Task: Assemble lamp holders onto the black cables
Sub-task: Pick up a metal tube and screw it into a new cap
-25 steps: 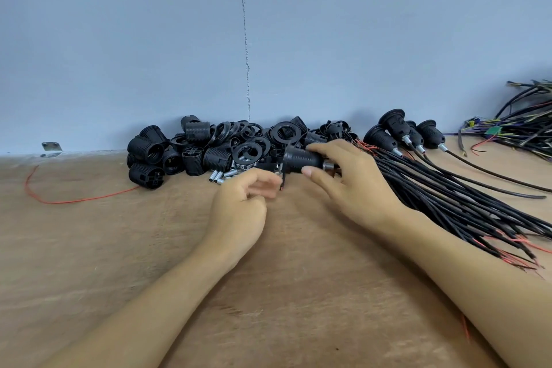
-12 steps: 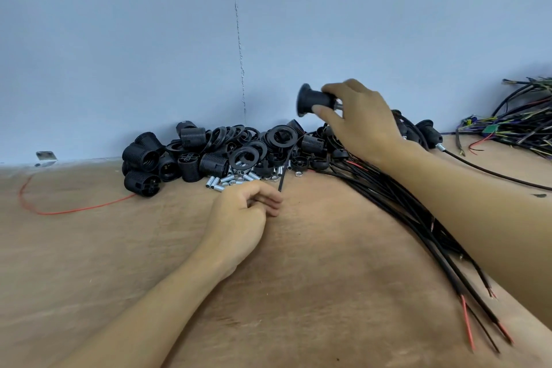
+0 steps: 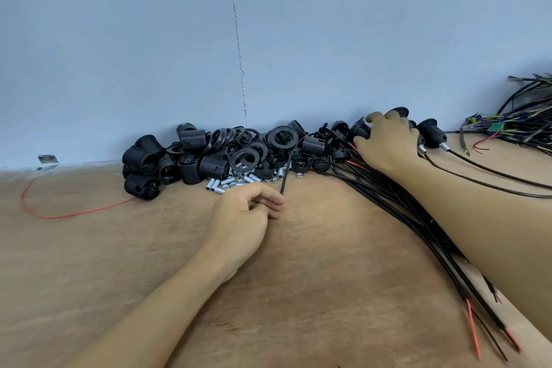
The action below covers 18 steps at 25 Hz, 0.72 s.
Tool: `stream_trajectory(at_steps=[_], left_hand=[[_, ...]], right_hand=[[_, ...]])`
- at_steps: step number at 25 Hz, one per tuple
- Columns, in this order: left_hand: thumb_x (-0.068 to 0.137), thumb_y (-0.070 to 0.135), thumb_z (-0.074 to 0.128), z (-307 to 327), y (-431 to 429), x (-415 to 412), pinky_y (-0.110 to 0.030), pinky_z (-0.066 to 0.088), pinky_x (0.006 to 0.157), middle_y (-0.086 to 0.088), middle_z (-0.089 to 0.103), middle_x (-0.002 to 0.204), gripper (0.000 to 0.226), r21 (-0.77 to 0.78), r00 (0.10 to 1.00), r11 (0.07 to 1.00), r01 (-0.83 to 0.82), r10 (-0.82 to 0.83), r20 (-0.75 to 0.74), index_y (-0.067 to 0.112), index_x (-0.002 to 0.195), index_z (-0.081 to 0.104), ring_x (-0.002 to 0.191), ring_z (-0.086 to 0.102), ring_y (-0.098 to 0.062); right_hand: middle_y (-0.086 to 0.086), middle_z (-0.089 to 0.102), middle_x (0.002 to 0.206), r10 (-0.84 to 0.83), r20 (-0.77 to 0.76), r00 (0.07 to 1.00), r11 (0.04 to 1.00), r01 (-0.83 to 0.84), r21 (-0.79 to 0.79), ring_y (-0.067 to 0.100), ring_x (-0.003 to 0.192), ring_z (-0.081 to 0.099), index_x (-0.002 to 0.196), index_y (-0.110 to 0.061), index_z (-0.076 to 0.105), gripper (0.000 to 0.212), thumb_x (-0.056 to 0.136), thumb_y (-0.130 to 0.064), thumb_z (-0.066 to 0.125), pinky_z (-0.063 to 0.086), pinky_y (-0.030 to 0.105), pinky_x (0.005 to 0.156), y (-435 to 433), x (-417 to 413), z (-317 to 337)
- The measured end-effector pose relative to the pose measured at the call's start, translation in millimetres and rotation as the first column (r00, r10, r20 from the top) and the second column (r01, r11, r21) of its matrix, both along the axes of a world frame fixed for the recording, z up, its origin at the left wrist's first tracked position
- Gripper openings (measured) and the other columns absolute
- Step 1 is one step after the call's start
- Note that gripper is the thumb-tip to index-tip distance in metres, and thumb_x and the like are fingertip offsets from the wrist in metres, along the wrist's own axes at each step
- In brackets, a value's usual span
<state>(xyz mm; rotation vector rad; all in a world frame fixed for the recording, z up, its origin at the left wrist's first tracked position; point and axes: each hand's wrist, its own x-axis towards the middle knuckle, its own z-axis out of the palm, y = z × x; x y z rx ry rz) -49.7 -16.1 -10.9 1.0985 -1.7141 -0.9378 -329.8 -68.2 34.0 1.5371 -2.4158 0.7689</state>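
My right hand (image 3: 388, 140) reaches to the back right, its fingers curled over an assembled black lamp holder (image 3: 360, 129) among other assembled holders (image 3: 430, 131) by the wall. My forearm lies across the bundle of black cables (image 3: 403, 203). My left hand (image 3: 248, 212) rests on the table, loosely curled. One black cable end (image 3: 285, 176) comes down to its fingertips; I cannot tell whether it is pinched. Loose holder bodies (image 3: 191, 158), rings (image 3: 282, 136) and small metal tubes (image 3: 221, 185) lie heaped against the wall.
The wooden table (image 3: 298, 278) meets a grey wall. A thin red wire (image 3: 74, 212) loops at the left beside a metal bracket (image 3: 47, 160). A tangle of coloured wires (image 3: 522, 125) sits far right. Red-tipped cable ends (image 3: 475, 334) reach the front right.
My right hand lifted the assembled holder from beside my left hand, carried it up and right, and has lowered it among the finished holders. My left hand stayed put.
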Motion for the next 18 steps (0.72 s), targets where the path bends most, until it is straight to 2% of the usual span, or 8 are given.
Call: stream_trajectory(at_steps=[3,6,8,11,14,18], left_hand=[[0.082,-0.016,0.045,2,1,0,-0.016,0.052,0.071,0.013,0.075,0.081,0.053,-0.005,1.0,1.0,0.0,0.0,0.032,0.027,0.08,0.076,0.077,0.072,-0.005],[0.083,-0.015,0.047,3,2,-1,-0.011,0.051,0.07,0.015,0.075,0.08,0.051,-0.013,0.999,1.0,0.0,0.0,0.039,0.028,0.079,0.075,0.076,0.071,-0.002],[0.084,-0.013,0.05,2,3,-2,-0.008,0.049,0.069,0.016,0.075,0.08,0.05,-0.016,0.999,1.0,-0.009,0.01,0.051,0.03,0.078,0.074,0.077,0.07,0.0],[0.083,-0.007,0.056,1,4,-3,-0.006,0.043,0.065,0.014,0.07,0.076,0.041,-0.065,0.986,0.992,-0.11,0.117,0.118,0.03,0.078,0.072,0.077,0.062,0.005],[0.078,-0.008,0.059,3,2,0,-0.007,0.035,0.064,0.011,0.06,0.085,0.035,-0.131,0.959,0.964,-0.232,0.249,0.132,0.026,0.083,0.067,0.079,0.055,-0.005],[0.074,-0.007,0.059,8,-6,12,-0.021,0.029,0.06,0.0,0.053,0.094,0.033,-0.18,0.899,0.929,-0.325,0.362,0.248,0.018,0.095,0.057,0.085,0.048,-0.016]], right_hand=[[0.016,0.046,0.138,0.058,-0.024,0.998,0.993,-0.06,-0.097,0.038,0.131,0.039,0.136,-0.011,0.052,0.05,0.091,-0.03,0.06,0.027,0.05,0.108,4,27,4],[0.012,0.048,0.134,0.119,-0.141,0.983,0.966,-0.148,-0.214,0.034,0.126,0.041,0.138,-0.016,0.052,0.05,0.09,-0.028,0.06,0.027,0.046,0.103,16,64,0],[0.009,0.051,0.13,0.211,-0.159,0.964,0.953,-0.239,-0.184,0.031,0.123,0.044,0.134,-0.018,0.056,0.044,0.091,-0.029,0.059,0.029,0.045,0.101,22,86,-6],[0.005,0.056,0.123,0.321,-0.079,0.944,0.932,-0.329,-0.149,0.027,0.118,0.05,0.125,-0.02,0.062,0.034,0.093,-0.028,0.059,0.035,0.042,0.099,28,109,-18],[0.001,0.057,0.116,0.403,-0.021,0.915,0.906,-0.402,-0.132,0.025,0.108,0.058,0.122,-0.022,0.063,0.028,0.095,-0.026,0.057,0.046,0.039,0.091,36,119,-33],[-0.009,0.052,0.102,0.449,-0.04,0.892,0.884,-0.451,-0.121,0.02,0.095,0.061,0.116,-0.028,0.066,0.022,0.096,-0.032,0.055,0.043,0.031,0.072,35,125,-38]])
